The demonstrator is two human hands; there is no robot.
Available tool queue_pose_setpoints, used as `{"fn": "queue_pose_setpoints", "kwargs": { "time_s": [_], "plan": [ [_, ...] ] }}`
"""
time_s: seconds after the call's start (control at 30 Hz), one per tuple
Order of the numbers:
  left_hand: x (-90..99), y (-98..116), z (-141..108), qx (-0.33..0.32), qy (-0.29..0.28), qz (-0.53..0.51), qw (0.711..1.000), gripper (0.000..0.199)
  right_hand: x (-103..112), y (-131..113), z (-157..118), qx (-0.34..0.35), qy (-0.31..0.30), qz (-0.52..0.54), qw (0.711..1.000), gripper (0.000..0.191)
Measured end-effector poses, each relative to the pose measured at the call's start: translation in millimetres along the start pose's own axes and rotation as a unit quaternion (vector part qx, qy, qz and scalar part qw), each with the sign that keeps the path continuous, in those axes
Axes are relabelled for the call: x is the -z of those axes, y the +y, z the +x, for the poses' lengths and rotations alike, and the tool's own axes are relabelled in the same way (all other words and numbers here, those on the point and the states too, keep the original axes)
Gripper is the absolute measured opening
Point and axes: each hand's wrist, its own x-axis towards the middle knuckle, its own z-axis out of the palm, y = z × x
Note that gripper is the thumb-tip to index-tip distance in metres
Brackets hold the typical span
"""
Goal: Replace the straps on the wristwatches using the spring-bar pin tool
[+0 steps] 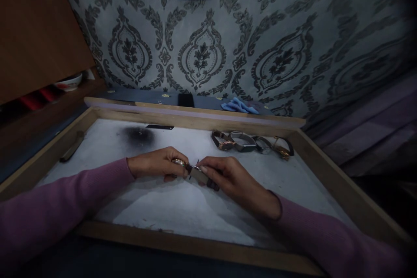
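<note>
Over the middle of the white-floored wooden tray, both of my hands are closed on what looks like a wristwatch with a flat brown-grey strap [198, 175]. My left hand [164, 163] grips one end between thumb and fingers. A shiny gold and silver piece [179, 162] shows at those fingers; whether it is the watch case or a ring, I cannot tell. With thumb and fingertips my right hand [226, 173] pinches the strap's other side. A darker strap part [212, 185] hangs below the right fingers. The fingers hide some of the watch.
Several watches [243, 140] lie at the tray's back right. A dark narrow tool [72, 147] rests at left, and a flat black strip [159, 127] lies near the back wall. Behind the tray's wooden rim [195, 110] are a blue cloth [239, 105] and a black object [186, 100].
</note>
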Motion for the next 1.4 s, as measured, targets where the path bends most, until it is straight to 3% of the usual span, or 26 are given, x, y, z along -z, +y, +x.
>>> {"fn": "queue_pose_setpoints", "kwargs": {
  "time_s": [1.4],
  "plan": [
    [1.3, -1.9, 0.3, 0.005, 0.002, -0.009, 1.0, 0.016, -0.6, 2.3, 1.7, -0.038, -0.018, 0.102, 0.994, 0.029]
  ]
}}
